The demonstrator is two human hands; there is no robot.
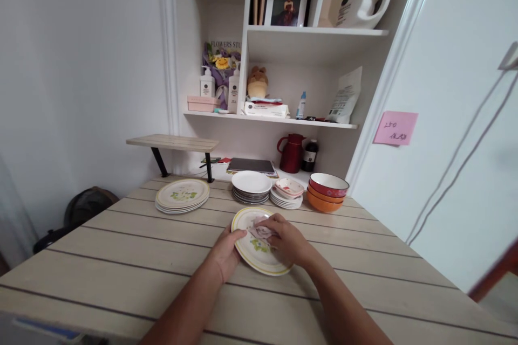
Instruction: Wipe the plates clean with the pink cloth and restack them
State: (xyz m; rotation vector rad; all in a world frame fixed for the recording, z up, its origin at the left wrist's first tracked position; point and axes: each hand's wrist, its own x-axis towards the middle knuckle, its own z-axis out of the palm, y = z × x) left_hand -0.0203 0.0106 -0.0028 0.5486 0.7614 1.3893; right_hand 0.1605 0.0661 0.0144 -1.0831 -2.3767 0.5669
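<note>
A cream plate (259,262) with a yellow rim and green leaf print is tilted above the wooden table, near its middle. My left hand (227,250) grips its left edge, thumb over the rim and the other fingers hidden beneath. On the plate's face, my right hand (285,237) presses a crumpled pale pinkish cloth (261,229), index finger stretched across it. Behind the hands stand a stack of similar cream plates (183,194) at left, a stack of white-topped plates (251,182), small plates (286,202) bearing a pink-rimmed dish (290,187), and stacked bowls (327,193).
A small raised wooden shelf (174,143) stands on the table's back left. Behind the dishes are a dark flat laptop-like object (251,165), a red jug (291,153) and a dark bottle (310,156). White shelving (315,48) rises behind, holding bottles and packets.
</note>
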